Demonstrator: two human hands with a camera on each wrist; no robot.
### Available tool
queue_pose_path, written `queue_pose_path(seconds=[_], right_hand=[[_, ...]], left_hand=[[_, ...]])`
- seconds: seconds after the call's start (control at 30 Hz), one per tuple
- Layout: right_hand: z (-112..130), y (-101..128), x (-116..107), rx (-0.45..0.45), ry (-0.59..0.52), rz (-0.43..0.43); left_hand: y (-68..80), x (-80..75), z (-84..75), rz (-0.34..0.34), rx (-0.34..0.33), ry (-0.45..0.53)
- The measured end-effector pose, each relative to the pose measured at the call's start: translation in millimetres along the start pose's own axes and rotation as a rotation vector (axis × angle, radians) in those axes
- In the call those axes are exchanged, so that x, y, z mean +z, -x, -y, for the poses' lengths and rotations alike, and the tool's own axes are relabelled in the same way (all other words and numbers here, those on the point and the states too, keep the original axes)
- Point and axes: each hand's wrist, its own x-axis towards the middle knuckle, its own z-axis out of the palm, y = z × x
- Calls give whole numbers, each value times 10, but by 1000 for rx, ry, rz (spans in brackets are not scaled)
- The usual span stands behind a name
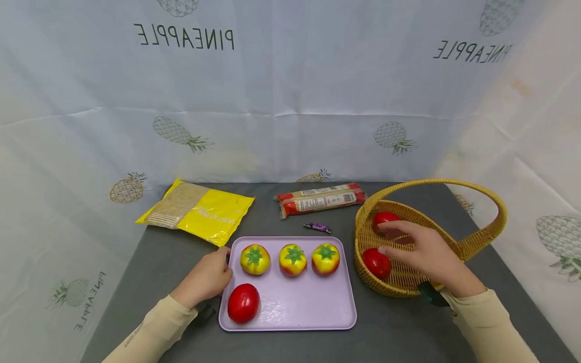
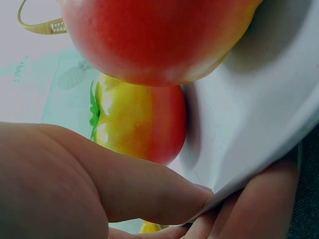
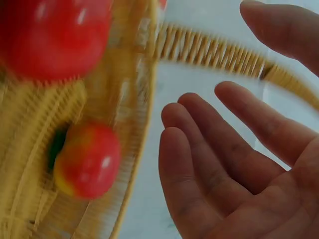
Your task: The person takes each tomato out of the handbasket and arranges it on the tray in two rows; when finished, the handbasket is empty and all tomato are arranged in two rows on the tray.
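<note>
My left hand [image 1: 210, 276] grips the left edge of a lilac tray [image 1: 295, 310]; in the left wrist view the thumb [image 2: 129, 186] lies on top of the tray rim [image 2: 259, 114] and fingers curl underneath. The tray carries a red tomato [image 1: 243, 302] [image 2: 154, 35] and three yellow-red tomatoes [image 1: 292, 259], one of them close up [image 2: 139, 122]. My right hand [image 1: 424, 252] [image 3: 234, 149] hovers open over a wicker basket [image 1: 399, 288] [image 3: 134, 89], holding nothing. Two red tomatoes [image 1: 374, 263] [image 1: 384, 218] lie in the basket, the nearer one just under the fingertips.
A yellow packet [image 1: 204, 212] lies at the back left of the grey table [image 1: 399, 333]. A red biscuit pack [image 1: 322, 199] and a small purple candy [image 1: 317, 227] lie behind the tray. The basket's handle [image 1: 454, 184] arches over my right hand. Pineapple-printed cloth walls surround the table.
</note>
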Motion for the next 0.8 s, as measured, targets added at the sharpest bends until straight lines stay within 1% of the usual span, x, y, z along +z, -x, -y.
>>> queue_pose_path(seconds=[0.13,0.27,0.37,0.43,0.67,0.8], right_hand=[[-228,-106,-112,65,-20,12],[-416,-235,-134,125,-49,44],[-525,-310,-140,153,-76,65],[-576,-356,-144,164,-86,74],[-694,-507,-114,206,-58,110],[-742,-564,-81,211,-50,117]], left_hand=[[1,3,4,8,-9,17],[12,6,12,20,-29,40],[21,4,10,19,-25,45],[25,2,6,15,-20,44],[35,-1,0,9,-23,42],[29,0,-1,5,-19,41]])
